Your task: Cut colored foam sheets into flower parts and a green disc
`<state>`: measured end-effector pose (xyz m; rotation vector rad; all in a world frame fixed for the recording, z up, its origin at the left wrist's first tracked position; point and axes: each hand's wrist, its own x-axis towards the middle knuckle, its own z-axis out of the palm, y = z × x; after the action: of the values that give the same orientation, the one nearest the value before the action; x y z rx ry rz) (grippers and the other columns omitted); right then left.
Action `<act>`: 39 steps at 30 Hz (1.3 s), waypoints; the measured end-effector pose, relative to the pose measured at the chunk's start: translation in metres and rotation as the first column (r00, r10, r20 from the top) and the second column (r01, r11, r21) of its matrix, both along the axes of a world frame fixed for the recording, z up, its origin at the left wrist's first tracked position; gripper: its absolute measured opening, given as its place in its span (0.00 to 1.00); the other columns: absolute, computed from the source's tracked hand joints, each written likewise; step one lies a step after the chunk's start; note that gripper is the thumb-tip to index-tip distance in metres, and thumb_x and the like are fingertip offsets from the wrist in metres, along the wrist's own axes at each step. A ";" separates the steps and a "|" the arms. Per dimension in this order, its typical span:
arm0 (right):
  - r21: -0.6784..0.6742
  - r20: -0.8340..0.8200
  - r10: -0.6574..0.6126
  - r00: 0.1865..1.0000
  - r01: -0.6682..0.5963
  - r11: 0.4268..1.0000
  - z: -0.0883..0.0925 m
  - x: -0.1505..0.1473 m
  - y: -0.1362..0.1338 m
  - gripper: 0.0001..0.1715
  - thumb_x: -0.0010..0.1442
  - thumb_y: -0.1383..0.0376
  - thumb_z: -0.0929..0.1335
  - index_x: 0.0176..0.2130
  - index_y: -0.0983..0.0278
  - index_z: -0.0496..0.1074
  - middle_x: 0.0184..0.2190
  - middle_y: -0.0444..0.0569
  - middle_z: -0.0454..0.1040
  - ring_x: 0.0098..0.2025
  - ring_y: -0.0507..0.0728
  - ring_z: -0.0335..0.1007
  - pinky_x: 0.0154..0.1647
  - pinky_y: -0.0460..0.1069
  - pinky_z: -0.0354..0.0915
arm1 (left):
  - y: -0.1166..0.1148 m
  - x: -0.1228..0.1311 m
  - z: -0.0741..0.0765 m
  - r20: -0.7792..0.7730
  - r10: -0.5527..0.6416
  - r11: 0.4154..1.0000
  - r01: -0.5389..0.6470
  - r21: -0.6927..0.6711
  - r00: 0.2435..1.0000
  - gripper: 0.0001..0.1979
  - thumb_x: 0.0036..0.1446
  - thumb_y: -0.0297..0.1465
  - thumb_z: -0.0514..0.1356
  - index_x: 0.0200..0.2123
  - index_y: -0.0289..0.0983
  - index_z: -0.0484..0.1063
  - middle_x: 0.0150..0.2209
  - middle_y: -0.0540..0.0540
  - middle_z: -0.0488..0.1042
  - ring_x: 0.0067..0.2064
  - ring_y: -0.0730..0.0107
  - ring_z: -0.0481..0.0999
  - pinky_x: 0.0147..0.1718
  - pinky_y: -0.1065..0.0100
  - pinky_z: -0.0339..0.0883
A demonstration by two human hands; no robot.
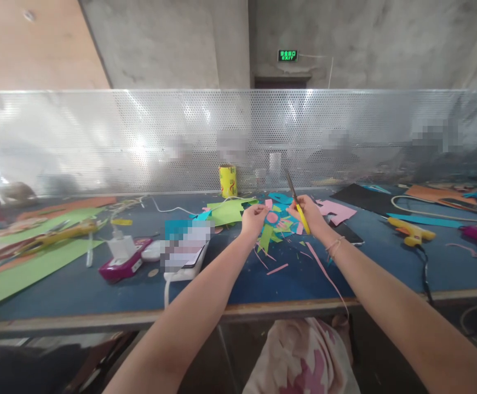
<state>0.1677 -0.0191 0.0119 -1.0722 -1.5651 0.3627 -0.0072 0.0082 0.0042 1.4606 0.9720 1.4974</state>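
My right hand (310,213) is closed round the yellow handles of a pair of scissors (294,198), whose blades point up and away. My left hand (253,219) is closed on a small pink paper piece (268,204) near the blades. Between and below both hands lies a pile of cut paper scraps (277,224) in blue, green and pink on the blue table top (296,273).
A yellow can (228,180) stands at the back by the perforated metal screen. Green paper sheets (28,268) lie at left, with a white charger on a magenta box (123,257). A yellow glue gun (411,232) with black cord lies at right. Pink paper (337,210) lies behind my right hand.
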 end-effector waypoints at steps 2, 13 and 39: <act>-0.002 -0.073 -0.046 0.996 0.046 0.999 0.001 0.001 -0.002 0.22 0.43 0.53 0.70 0.31 0.61 0.58 0.26 0.44 0.67 0.28 0.54 0.67 0.30 0.50 0.64 | 0.003 -0.001 -0.001 0.045 0.014 1.000 -0.014 -0.013 0.999 0.09 0.39 0.36 0.64 0.23 0.36 0.74 0.21 0.50 0.70 0.24 0.75 0.65 0.23 0.73 0.57; -0.113 0.135 0.097 0.986 -0.082 0.990 -0.017 -0.013 0.000 0.22 0.44 0.49 0.69 0.27 0.61 0.58 0.22 0.39 0.63 0.23 0.50 0.60 0.26 0.48 0.60 | 0.002 -0.006 0.005 0.347 0.062 0.983 0.004 -0.185 0.936 0.11 0.36 0.32 0.67 0.25 0.34 0.72 0.23 0.50 0.71 0.27 0.76 0.69 0.28 0.73 0.62; -0.186 0.354 -0.092 0.931 0.166 0.968 -0.012 -0.035 -0.019 0.19 0.51 0.53 0.67 0.31 0.61 0.55 0.25 0.45 0.69 0.28 0.55 0.68 0.26 0.47 0.59 | -0.015 0.000 0.015 0.609 -0.181 0.888 0.395 -0.236 0.772 0.05 0.47 0.27 0.62 0.30 0.36 0.70 0.25 0.50 0.74 0.24 0.76 0.72 0.22 0.76 0.65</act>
<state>0.1328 -0.0381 -0.0003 -1.4603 -1.7783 0.2660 -0.0071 -0.0064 0.0192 0.7726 0.5605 1.3215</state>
